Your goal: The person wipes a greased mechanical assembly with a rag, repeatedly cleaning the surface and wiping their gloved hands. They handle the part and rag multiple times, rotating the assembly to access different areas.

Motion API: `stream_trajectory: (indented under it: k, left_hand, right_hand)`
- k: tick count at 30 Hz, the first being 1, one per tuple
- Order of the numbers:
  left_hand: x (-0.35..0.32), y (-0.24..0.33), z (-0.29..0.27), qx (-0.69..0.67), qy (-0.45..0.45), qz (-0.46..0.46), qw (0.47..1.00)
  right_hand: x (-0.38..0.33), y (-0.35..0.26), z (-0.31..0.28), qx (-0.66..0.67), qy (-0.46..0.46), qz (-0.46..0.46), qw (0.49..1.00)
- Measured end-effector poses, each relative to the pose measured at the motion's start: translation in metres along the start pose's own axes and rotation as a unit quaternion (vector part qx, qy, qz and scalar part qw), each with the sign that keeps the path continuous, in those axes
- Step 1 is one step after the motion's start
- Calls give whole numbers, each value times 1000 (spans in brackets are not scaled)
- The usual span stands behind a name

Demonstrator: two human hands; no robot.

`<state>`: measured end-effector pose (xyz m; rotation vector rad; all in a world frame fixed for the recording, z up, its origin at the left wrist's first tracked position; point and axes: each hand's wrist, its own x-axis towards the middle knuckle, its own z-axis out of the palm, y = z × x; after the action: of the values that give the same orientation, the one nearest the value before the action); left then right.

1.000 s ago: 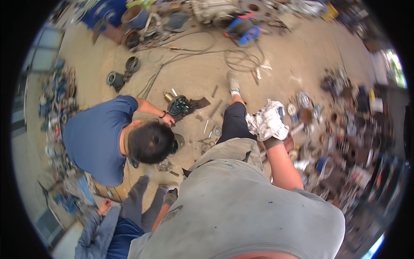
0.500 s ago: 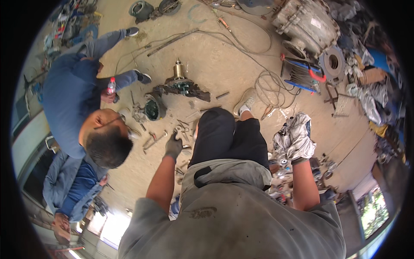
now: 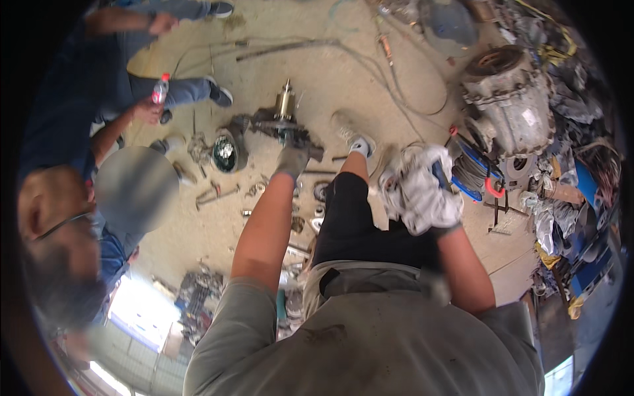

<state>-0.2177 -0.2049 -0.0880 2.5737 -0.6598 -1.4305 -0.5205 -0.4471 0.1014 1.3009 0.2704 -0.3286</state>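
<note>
My left hand, in a grey glove, reaches forward to the near edge of a greasy dark metal assembly. Its fingers are blurred, so whether they grip the metal cannot be told. From the assembly an upright brass-coloured shaft rises. Bunched in my right hand is a crumpled pale grey cloth with a dark blue patch; it covers most of that hand. To the left of the assembly lies a round metal housing with a dark green inside.
Loose tools and small parts lie on the floor by my left forearm. On the right stand a cable reel and a large metal casing. A co-worker on the left holds a red-capped bottle. Cables cross the floor ahead.
My left hand has moved forward from the loose tools to the metal assembly. My right hand has brought the cloth inward and forward. The co-worker appears farther left in view.
</note>
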Motion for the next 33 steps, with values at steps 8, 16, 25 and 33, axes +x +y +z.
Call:
stream_trajectory:
  k: [8,16,25,33]
  left_hand:
    - [77,-106,75,-55,-15,-156,986]
    - [184,-221,183,-227,230,-231,918]
    - [190,-189,172,-371,331,-234,836]
    - [200,-195,191,-429,365,-134,816]
  right_hand:
    - [178,-85,-39,-211,103,-148,961]
    - [270,-136,-47,-181,329,75,924]
    - [398,-143,-57,-641,252,165,706]
    - [468,-116,-104,-830,91,247,491]
